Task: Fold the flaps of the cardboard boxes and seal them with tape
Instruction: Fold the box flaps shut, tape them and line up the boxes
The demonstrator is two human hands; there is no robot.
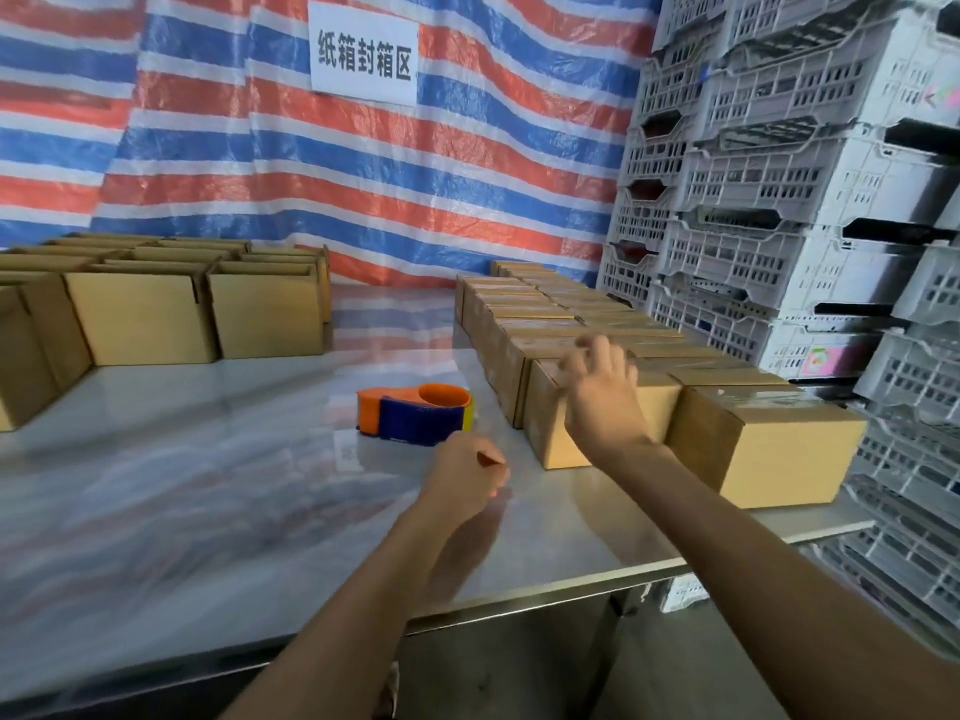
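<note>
Glossy pale table [208, 485], metal front edge. Far-left corner: open boxes [140, 317], packed close. Along right edge: sealed boxes [769, 444] in two touching rows. Mid-table: orange-and-blue tape dispenser [415, 414], near those rows.

At the far left of the table [208, 459], plain brown cardboard boxes with open tops [140, 317] are standing upright, packed side by side in rows, their top flaps sticking up. Along the right side, closed brown cardboard boxes [769, 444] are sitting in two touching rows running from the near edge towards the back. Clear tape is glinting across the top of the nearest one. Between the two groups, nearer the closed rows, an orange and blue plastic tape dispenser [415, 413] is lying on its side on the table, its round orange hub facing up, touching no box.
</note>
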